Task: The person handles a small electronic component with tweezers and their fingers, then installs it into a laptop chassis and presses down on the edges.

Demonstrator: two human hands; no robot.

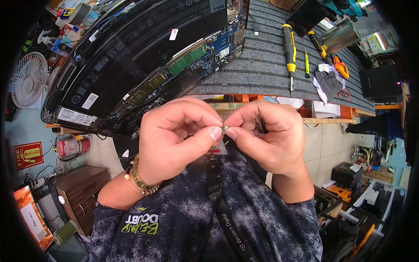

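My left hand [174, 137] and my right hand [270, 135] meet in front of my chest, each with thumb and forefinger pinched. Between the fingertips is a tiny silvery piece [225, 128], too small to name. Dark, thin, pointed prongs, like tweezers [261, 120], are tucked in the fingers of my right hand. Beyond my left hand lies an opened laptop [131, 52] with its battery, green memory module [187, 60] and blue circuit board [218, 42] exposed. The laptop's near corner reaches past the bench edge.
On the grey ribbed mat [262, 65] lie a yellow-black screwdriver [289, 50], a slim yellow-green screwdriver [307, 63], a crumpled cloth [327, 83] and an orange-handled tool [341, 67]. A white fan [29, 80] stands far left. A drawer cabinet [83, 192] is at lower left.
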